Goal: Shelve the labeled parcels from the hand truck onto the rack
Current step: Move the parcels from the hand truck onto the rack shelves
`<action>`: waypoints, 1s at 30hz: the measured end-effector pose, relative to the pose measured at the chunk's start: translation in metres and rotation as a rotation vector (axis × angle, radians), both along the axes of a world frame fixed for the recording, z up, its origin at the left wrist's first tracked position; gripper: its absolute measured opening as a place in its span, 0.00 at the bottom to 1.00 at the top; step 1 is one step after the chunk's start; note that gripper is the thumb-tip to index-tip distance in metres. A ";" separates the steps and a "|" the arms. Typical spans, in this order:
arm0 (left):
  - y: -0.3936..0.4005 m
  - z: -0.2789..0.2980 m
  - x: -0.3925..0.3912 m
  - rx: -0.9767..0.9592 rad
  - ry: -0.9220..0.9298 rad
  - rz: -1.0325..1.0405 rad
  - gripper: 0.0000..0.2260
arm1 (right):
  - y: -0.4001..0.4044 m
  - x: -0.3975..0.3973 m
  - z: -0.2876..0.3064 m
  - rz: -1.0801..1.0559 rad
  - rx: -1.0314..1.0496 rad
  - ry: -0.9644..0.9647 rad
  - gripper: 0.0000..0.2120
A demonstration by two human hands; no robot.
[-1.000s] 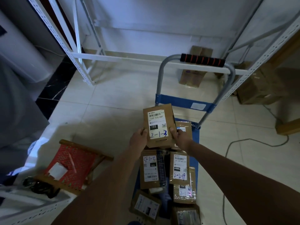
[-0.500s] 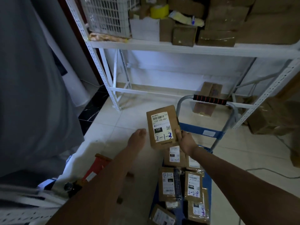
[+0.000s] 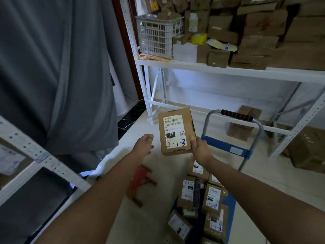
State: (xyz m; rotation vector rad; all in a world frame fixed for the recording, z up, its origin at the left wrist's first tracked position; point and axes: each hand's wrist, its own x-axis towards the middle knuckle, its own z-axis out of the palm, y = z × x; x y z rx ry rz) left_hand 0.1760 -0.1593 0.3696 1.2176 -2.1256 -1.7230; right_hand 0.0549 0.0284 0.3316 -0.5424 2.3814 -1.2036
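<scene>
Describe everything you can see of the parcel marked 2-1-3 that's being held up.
The parcel is a small, flat brown cardboard box, held upright and slightly tilted above the floor, left of the hand truck's handle. Its white label shows a barcode, the print 122-122-C07, a black 122 block, a small QR code and handwritten blue 2-1-3. Only the right hand grips its lower right corner; the left hand is open beside it, apart.

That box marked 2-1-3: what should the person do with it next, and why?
Probably carry the box up toward the rack. Only the right hand grips it; the left hand hangs free beside it. More parcels wait on the hand truck.
</scene>
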 end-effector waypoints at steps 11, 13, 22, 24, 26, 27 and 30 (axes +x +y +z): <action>0.018 0.022 0.127 0.156 0.064 0.179 0.20 | -0.018 0.112 0.017 0.284 -0.035 0.027 0.24; 0.015 0.027 0.147 0.160 0.081 0.226 0.18 | -0.027 0.130 0.019 0.323 -0.031 0.018 0.24; -0.017 0.034 0.243 0.198 0.125 0.341 0.17 | -0.084 0.213 0.020 0.481 -0.072 0.048 0.32; -0.031 0.031 0.268 0.199 0.148 0.377 0.17 | -0.097 0.236 0.025 0.498 -0.070 0.055 0.30; -0.045 0.029 0.295 0.206 0.160 0.402 0.18 | -0.112 0.258 0.025 0.522 -0.088 0.058 0.33; -0.053 0.028 0.309 0.207 0.163 0.408 0.18 | -0.123 0.268 0.019 0.531 -0.099 0.059 0.36; -0.079 0.029 0.356 0.223 0.186 0.415 0.18 | -0.154 0.299 0.007 0.580 -0.118 0.070 0.42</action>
